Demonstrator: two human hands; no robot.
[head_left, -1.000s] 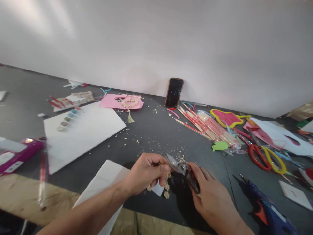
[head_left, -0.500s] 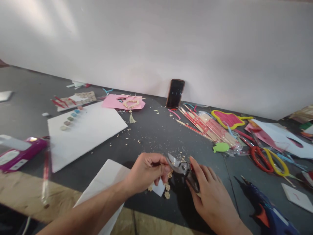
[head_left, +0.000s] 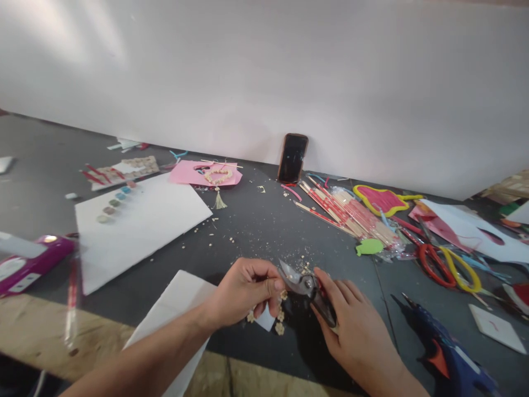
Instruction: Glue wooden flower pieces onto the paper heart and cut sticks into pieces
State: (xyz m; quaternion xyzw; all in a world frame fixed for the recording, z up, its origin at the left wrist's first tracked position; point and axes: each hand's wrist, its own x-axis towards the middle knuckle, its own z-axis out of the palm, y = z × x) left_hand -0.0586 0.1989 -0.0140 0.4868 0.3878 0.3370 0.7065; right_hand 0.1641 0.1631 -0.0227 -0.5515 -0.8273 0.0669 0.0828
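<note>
My right hand (head_left: 351, 320) is wrapped around the dark handles of a pair of pruning shears (head_left: 306, 284), whose metal blades point left. The blade tips are right at the fingertips of my left hand (head_left: 252, 289). Thumb and forefinger of that hand are pinched together on something small that I cannot make out. Just under the left fingers lie several small beige flower-shaped pieces (head_left: 280, 328) and a small white paper piece (head_left: 264, 318). Beige crumbs (head_left: 305, 263) are scattered over the dark table beyond the shears.
A white board (head_left: 140, 231) with paint pots, a white foam sheet (head_left: 177, 298) and a purple tool (head_left: 37, 259) lie left. Behind are a beaded bracelet (head_left: 218, 176) and a phone (head_left: 292, 157). Chopsticks (head_left: 330, 204), scissors (head_left: 436, 264) and a blue glue gun (head_left: 450, 347) lie right.
The view has shifted slightly, so most things sit a little further left. Both hands keep nearly the same pose, the shears still at the left fingertips.
</note>
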